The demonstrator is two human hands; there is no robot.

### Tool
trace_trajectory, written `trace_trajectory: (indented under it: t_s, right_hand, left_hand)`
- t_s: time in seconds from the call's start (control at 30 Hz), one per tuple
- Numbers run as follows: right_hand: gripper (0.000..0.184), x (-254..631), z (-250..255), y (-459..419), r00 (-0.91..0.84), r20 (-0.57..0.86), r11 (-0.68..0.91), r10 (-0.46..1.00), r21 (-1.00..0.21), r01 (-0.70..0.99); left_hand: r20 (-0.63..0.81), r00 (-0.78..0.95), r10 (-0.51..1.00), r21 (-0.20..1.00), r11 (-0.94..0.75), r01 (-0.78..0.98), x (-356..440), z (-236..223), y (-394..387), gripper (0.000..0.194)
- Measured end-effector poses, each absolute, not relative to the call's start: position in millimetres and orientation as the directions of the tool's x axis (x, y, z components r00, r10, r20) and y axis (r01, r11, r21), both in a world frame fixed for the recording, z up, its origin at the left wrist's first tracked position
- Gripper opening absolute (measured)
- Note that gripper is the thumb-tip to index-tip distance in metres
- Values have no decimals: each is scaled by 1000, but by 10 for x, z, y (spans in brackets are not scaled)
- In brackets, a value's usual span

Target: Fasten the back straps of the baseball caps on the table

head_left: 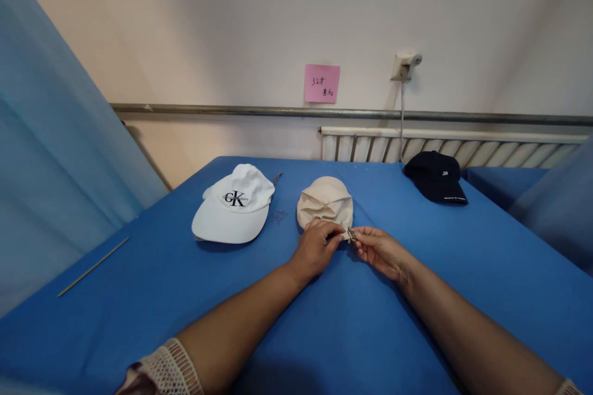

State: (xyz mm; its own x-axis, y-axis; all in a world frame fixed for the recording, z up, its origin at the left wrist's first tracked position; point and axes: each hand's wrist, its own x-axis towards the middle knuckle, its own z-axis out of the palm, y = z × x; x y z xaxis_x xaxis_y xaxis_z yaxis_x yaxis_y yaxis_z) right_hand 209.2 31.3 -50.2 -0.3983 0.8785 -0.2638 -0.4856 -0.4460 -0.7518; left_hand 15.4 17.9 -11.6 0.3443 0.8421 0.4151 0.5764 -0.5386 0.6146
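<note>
A beige baseball cap (327, 194) lies in the middle of the blue-covered table, its crown partly creased and its back edge toward me. My left hand (319, 245) is closed on the near edge of this cap, fingers bent over the fabric. Just to the right, my right hand (377, 250) pinches a small metal buckle (352, 235) at the cap's strap between thumb and fingers. The strap itself is mostly hidden by my fingers.
A white cap (234, 203) with black letters sits to the left, a dark navy cap (435, 176) at the far right. A thin stick (92, 267) lies near the left edge. Behind the table run a metal rail (259, 111) and a radiator (370, 145); a blue curtain (55, 136) hangs left.
</note>
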Motion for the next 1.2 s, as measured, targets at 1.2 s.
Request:
trace_trajectory:
  t_s: [1.2]
  right_hand:
    - [39,1863,-442,177,-221,-153,-228,963,-902,-367]
  left_hand:
    - [249,207,946,744,-324,585,193,-184,209,4]
